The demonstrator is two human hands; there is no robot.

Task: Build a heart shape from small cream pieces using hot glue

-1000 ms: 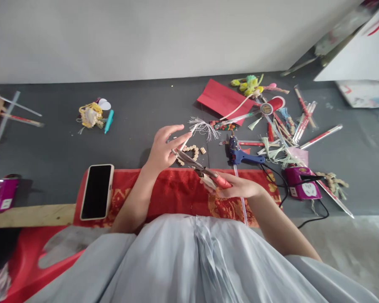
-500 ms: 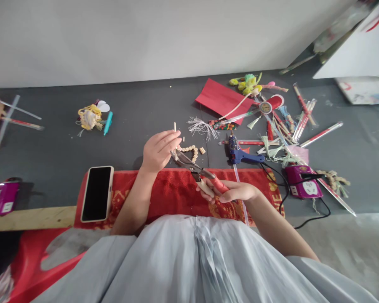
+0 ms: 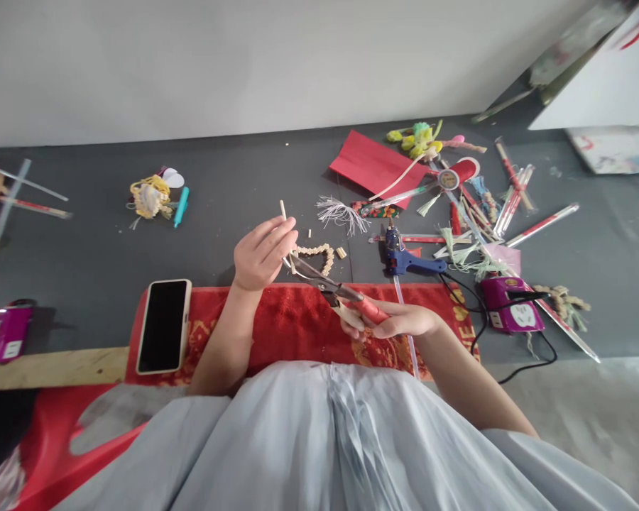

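Observation:
My left hand (image 3: 263, 250) pinches a thin pale wooden stick (image 3: 282, 209), whose upper end sticks out above the fingers. Its lower end sits at the jaws of the pruning shears (image 3: 322, 282), which have one red and one pale handle. My right hand (image 3: 386, 323) is wrapped round those handles, and the blades point up and left toward my left hand. Just beyond the blades, a heart-like outline of short pale pieces (image 3: 327, 261) lies on the dark table. Two small loose bits, one a cut piece (image 3: 341, 252), lie near it.
A red towel (image 3: 298, 326) lies along the front edge with a phone (image 3: 164, 326) on it. Right of the heart is a blue glue gun (image 3: 410, 262), its cord running to a purple power socket (image 3: 511, 305). Red paper (image 3: 370, 167), a thread spool (image 3: 461, 174) and tassels lie behind.
My left hand has moved slightly left and down with the stick, which now tilts more and shows more length above the fingers. The shears and right hand have barely shifted.

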